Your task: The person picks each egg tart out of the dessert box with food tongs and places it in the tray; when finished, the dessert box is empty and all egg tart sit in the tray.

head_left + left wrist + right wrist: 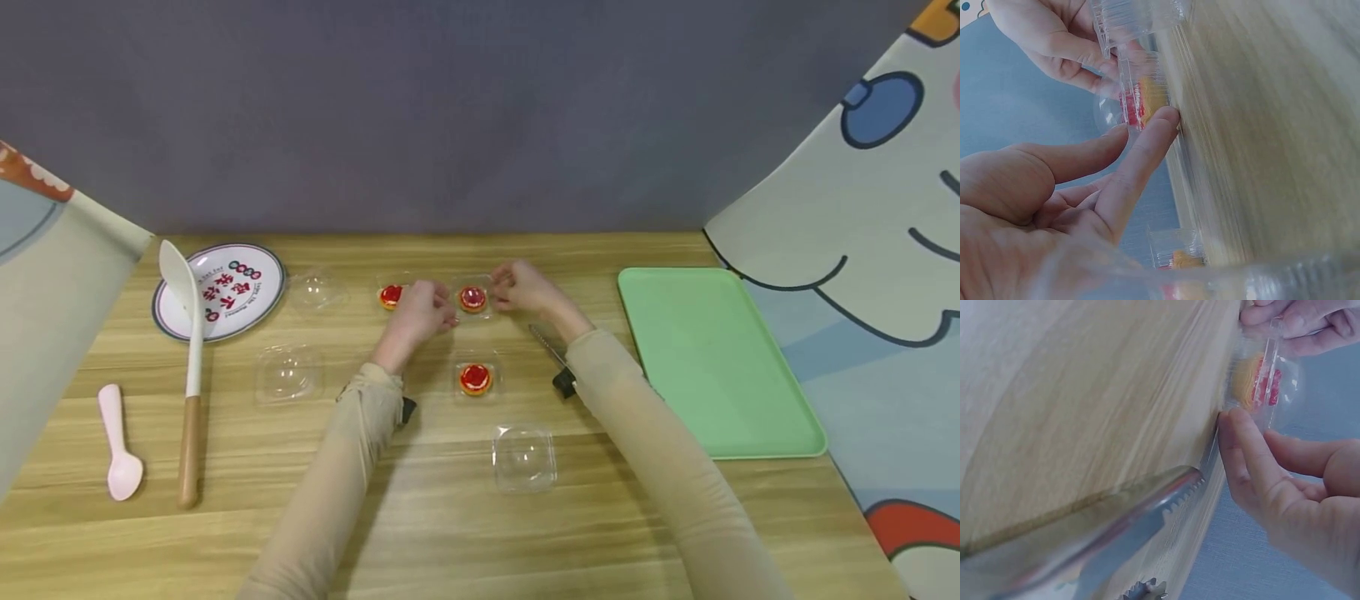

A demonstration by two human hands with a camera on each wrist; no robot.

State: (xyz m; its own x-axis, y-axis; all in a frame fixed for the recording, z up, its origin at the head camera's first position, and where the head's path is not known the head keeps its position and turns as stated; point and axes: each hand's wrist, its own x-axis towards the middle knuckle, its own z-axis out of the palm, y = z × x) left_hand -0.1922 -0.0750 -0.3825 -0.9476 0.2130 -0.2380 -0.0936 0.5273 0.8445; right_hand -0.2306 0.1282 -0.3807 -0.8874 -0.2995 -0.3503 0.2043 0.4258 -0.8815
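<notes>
Between the two hands sits a clear plastic box (486,312) with a domed lid over a small red-topped tart (472,298). My left hand (423,312) pinches its left edge, thumb on the rim (1124,112) and index finger low by the base. On the opposite edge, the thumb and fingers of my right hand (521,289) pinch the box in the same way. Another tart (391,297) in a clear box is partly hidden behind the left hand. Nearer me, a third tart (476,379) rests in its clear container.
Metal tongs (1147,506) lie beneath the right forearm, left of a green tray (720,358). Clear plastic pieces (288,372) lie at left, another clear piece (524,471) in front. Further left are a plate (258,292), a long-handled ladle (195,358) and a pink spoon (123,475).
</notes>
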